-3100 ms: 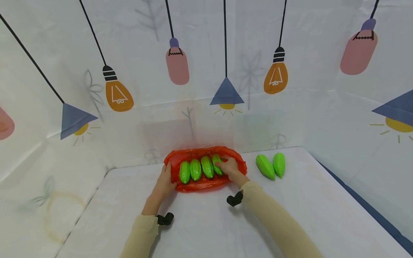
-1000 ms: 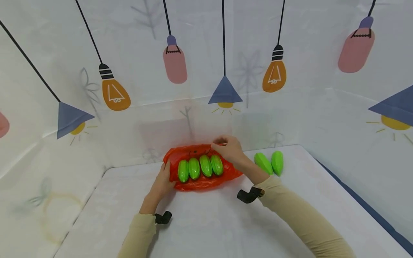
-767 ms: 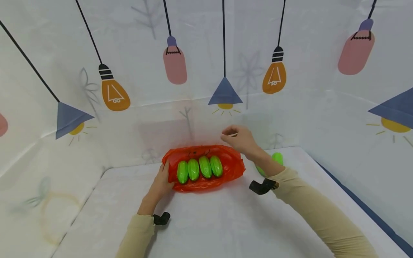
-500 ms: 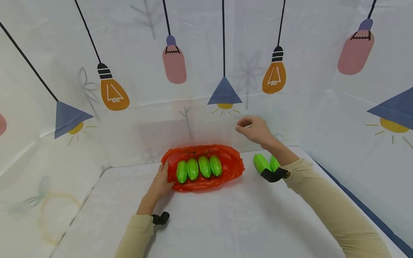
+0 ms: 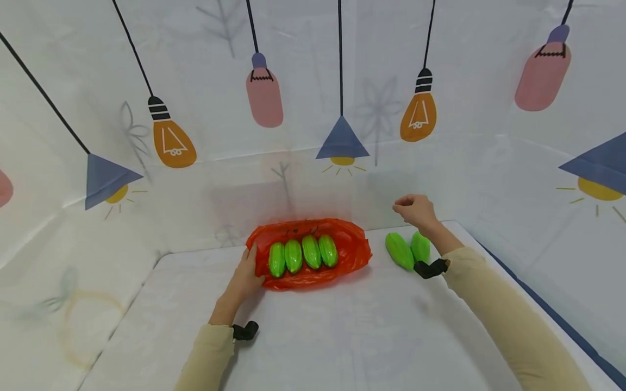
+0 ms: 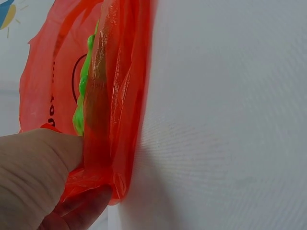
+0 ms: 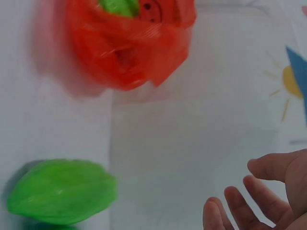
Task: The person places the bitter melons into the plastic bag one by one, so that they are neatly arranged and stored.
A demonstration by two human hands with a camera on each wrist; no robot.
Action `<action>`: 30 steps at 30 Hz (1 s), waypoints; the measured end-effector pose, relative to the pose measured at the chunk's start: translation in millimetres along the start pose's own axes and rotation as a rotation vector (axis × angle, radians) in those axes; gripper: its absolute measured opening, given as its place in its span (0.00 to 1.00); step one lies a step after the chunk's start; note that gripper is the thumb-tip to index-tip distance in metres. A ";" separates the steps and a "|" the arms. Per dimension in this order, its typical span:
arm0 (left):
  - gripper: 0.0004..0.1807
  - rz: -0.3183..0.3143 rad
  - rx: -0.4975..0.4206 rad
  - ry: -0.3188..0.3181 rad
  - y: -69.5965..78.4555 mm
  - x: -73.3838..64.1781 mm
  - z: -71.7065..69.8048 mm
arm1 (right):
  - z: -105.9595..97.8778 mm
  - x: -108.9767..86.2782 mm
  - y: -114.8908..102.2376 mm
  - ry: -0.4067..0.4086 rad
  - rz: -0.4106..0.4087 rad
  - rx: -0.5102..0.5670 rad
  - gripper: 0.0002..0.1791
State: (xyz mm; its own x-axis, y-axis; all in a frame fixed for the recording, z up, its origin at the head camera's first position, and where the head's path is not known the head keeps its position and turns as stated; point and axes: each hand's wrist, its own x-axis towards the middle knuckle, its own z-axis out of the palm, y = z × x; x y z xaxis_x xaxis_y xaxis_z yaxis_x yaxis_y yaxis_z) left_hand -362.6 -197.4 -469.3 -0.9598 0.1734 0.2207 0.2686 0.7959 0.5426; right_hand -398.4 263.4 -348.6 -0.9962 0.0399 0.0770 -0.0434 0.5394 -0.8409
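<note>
A red plastic bag (image 5: 351, 255) lies spread at the back of the table, with several green ribbed oblong fruits (image 5: 312, 252) in a row inside it. My left hand (image 5: 244, 279) holds the bag's left end; in the left wrist view its thumb (image 6: 57, 146) is inside the rim and its fingers (image 6: 86, 208) are outside, under the film. My right hand (image 5: 417, 210) is raised above two more green fruits (image 5: 399, 251) to the right of the bag. It holds nothing; in the right wrist view its fingers (image 7: 264, 199) are loosely bent and apart.
A white sheet covers the table (image 5: 313, 336). Behind it stands a white wall (image 5: 303, 184) printed with hanging lamps, close to the bag's far edge. A dark blue strip (image 5: 552, 309) runs along the table's right side.
My right hand has let go of the rightmost fruit in the bag, lifted out, and moved right, then lower over the two loose fruits. My left hand stays at the bag's left end.
</note>
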 end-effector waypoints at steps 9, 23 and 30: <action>0.51 -0.030 -0.022 -0.022 -2.8 -3.5 -2.3 | 15.7 3.5 59.6 -0.121 0.167 0.001 0.28; 0.52 -0.020 -0.032 -0.021 -3.2 -5.3 2.2 | 48.2 -4.9 79.6 -0.129 0.093 -0.188 0.32; 0.52 -0.017 -0.039 -0.017 -0.9 -3.8 2.6 | 56.5 -14.6 78.4 -0.098 0.088 -0.202 0.34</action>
State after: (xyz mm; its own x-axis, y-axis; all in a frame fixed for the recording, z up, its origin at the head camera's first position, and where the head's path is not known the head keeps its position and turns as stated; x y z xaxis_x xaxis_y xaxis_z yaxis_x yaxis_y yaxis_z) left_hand -359.4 -197.3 -472.7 -0.9655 0.1696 0.1976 0.2545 0.7759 0.5772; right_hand -391.6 257.6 -445.9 -0.9985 0.0178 -0.0520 0.0497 0.6948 -0.7175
